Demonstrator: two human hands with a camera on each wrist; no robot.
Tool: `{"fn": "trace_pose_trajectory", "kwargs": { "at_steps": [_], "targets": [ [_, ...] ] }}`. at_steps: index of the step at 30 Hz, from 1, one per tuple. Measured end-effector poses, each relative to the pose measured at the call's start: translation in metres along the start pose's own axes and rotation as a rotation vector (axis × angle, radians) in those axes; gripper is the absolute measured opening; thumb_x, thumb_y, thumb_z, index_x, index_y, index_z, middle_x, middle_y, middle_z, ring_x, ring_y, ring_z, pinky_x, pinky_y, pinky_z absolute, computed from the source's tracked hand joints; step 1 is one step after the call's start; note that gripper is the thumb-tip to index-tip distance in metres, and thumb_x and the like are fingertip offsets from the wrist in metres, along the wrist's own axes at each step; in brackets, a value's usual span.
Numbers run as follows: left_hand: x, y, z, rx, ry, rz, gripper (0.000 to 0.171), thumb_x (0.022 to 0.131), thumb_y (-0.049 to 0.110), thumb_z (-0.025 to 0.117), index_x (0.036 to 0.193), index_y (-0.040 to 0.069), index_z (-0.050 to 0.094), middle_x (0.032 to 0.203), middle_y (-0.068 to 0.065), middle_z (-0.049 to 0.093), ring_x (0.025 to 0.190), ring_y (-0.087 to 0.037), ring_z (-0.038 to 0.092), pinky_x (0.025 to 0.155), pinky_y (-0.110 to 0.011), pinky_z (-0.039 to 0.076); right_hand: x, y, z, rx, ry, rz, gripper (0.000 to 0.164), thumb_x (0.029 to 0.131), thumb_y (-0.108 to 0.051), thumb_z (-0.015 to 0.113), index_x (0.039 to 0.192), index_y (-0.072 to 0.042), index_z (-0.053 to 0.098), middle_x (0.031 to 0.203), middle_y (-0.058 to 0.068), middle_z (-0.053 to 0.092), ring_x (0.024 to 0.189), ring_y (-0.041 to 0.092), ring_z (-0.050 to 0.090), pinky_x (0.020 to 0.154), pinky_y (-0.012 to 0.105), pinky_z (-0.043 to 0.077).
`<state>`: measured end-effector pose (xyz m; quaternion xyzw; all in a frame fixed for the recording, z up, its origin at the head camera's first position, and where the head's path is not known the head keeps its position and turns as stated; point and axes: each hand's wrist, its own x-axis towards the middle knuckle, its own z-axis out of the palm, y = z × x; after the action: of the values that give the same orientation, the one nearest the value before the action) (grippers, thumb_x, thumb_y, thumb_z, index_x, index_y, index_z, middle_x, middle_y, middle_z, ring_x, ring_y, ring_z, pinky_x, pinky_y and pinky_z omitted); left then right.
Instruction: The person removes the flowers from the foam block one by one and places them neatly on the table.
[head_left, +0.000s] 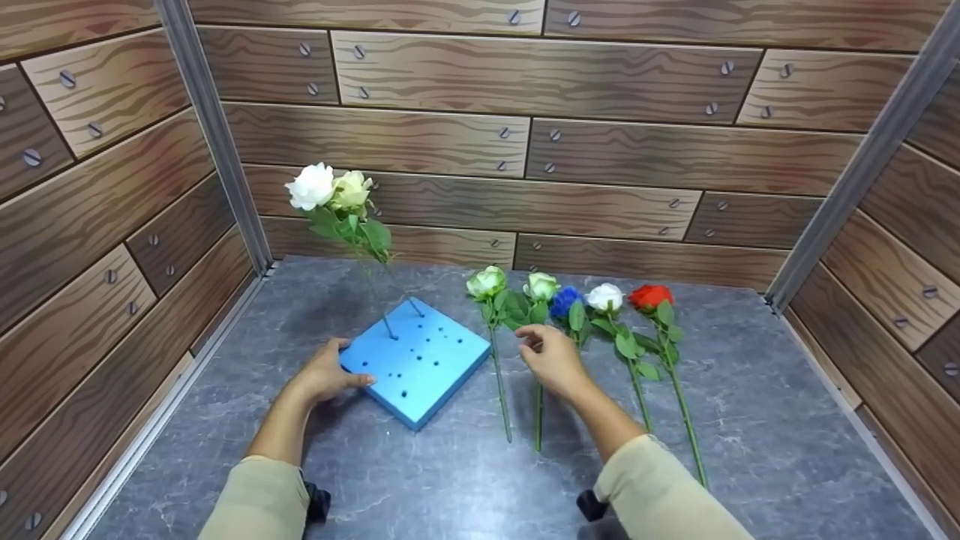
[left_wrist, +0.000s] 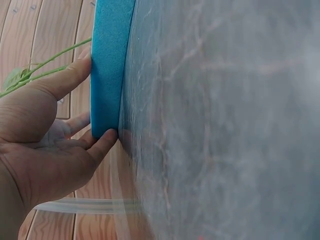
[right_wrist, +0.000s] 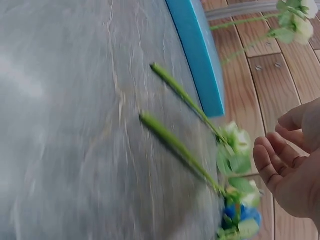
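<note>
My left hand [head_left: 330, 371] grips the left corner of a blue block with holes [head_left: 450, 367], thumb on its top and fingers along its side. In the left wrist view the fingertips [left_wrist: 105, 142] touch the block's lower edge. A white rose [head_left: 310, 187] and a pale yellow rose [head_left: 351, 190] stand with their stems in the block. My right hand [head_left: 556, 364] hovers over the stem of a pale green rose [head_left: 541, 286], fingers loosely bent and nothing in them. Another pale green rose [head_left: 487, 282] lies between that hand and the block.
Right of these lie a blue rose [head_left: 566, 301], a white rose [head_left: 604, 298] and a red rose [head_left: 651, 296], stems toward the front of the grey table [head_left: 465, 495]. Wood-patterned walls [head_left: 435, 142] enclose the table at the back and both sides.
</note>
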<state>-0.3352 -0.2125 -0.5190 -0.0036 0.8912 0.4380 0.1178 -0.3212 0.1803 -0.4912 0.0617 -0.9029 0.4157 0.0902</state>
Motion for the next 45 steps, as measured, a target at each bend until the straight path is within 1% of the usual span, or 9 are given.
{"fn": "trace_pose_trajectory", "kwargs": {
  "at_steps": [5,8,13,18,23,28,31,35,45],
  "targets": [
    [0.001,0.0,0.0,-0.005,0.002,-0.004,0.101,0.094,0.029,0.088,0.168,-0.001,0.026,0.174,-0.036,0.023,0.161,-0.057,0.026,0.129,-0.068,0.031,0.009,-0.01,0.023,0.066,-0.046,-0.004,0.027,0.102,-0.004,0.069,0.129,-0.002,0.075,0.112,0.015,0.077,0.106,0.031,0.074,0.093,0.047,0.062],
    [0.002,0.001,0.001,-0.012,0.0,0.001,0.102,0.093,0.029,0.089,0.168,-0.001,0.027,0.173,-0.036,0.024,0.16,-0.057,0.026,0.129,-0.068,0.031,0.014,-0.017,0.036,0.098,-0.039,-0.029,0.029,0.101,-0.003,0.069,0.129,-0.001,0.075,0.113,0.017,0.077,0.106,0.032,0.074,0.095,0.047,0.062],
    [0.002,0.001,0.0,-0.007,0.0,-0.007,0.101,0.093,0.028,0.089,0.167,-0.003,0.027,0.173,-0.037,0.025,0.16,-0.057,0.028,0.128,-0.068,0.032,0.022,-0.028,0.061,0.149,-0.06,-0.101,0.029,0.099,0.0,0.068,0.128,0.003,0.074,0.109,0.019,0.077,0.101,0.031,0.074,0.09,0.043,0.064],
    [0.0,-0.001,-0.005,0.002,0.011,-0.008,0.102,0.093,0.029,0.089,0.167,-0.003,0.027,0.173,-0.037,0.024,0.16,-0.058,0.027,0.128,-0.068,0.032,0.03,-0.044,0.089,0.194,-0.108,-0.12,0.03,0.099,0.001,0.069,0.129,0.001,0.074,0.109,0.016,0.075,0.103,0.028,0.073,0.09,0.039,0.063],
    [0.001,-0.002,-0.006,-0.007,0.032,-0.016,0.102,0.092,0.028,0.09,0.167,-0.002,0.028,0.174,-0.036,0.024,0.16,-0.057,0.027,0.129,-0.067,0.032,0.038,-0.058,0.112,0.25,-0.147,-0.109,0.031,0.102,-0.004,0.07,0.133,-0.002,0.073,0.114,0.014,0.074,0.109,0.028,0.072,0.09,0.037,0.064],
    [0.004,-0.002,0.0,-0.024,0.029,-0.035,0.101,0.091,0.028,0.091,0.167,-0.001,0.03,0.173,-0.034,0.027,0.159,-0.055,0.031,0.128,-0.066,0.034,0.047,-0.066,0.129,0.283,-0.196,-0.057,0.035,0.104,-0.006,0.07,0.139,-0.004,0.071,0.122,0.013,0.074,0.115,0.027,0.071,0.095,0.038,0.063],
    [0.007,-0.001,0.0,-0.022,0.046,-0.033,0.101,0.09,0.028,0.092,0.166,-0.001,0.032,0.172,-0.034,0.03,0.159,-0.054,0.033,0.128,-0.066,0.034,0.055,-0.071,0.137,0.311,-0.196,-0.044,0.037,0.104,-0.007,0.071,0.141,-0.004,0.069,0.126,0.015,0.074,0.117,0.029,0.072,0.096,0.039,0.063],
    [0.007,0.0,0.0,-0.014,0.061,-0.038,0.101,0.089,0.028,0.092,0.165,-0.001,0.033,0.171,-0.034,0.032,0.159,-0.053,0.034,0.129,-0.065,0.034,0.063,-0.075,0.15,0.36,-0.179,-0.013,0.039,0.103,-0.01,0.073,0.142,-0.005,0.07,0.13,0.015,0.074,0.118,0.029,0.072,0.092,0.036,0.064],
    [0.006,0.0,-0.001,-0.02,0.053,-0.041,0.099,0.09,0.027,0.092,0.166,-0.001,0.034,0.171,-0.033,0.034,0.158,-0.053,0.036,0.128,-0.065,0.035,0.068,-0.078,0.179,0.289,-0.134,-0.073,0.038,0.102,-0.01,0.075,0.14,-0.002,0.071,0.128,0.016,0.075,0.118,0.031,0.074,0.099,0.041,0.063]
  ]
}}
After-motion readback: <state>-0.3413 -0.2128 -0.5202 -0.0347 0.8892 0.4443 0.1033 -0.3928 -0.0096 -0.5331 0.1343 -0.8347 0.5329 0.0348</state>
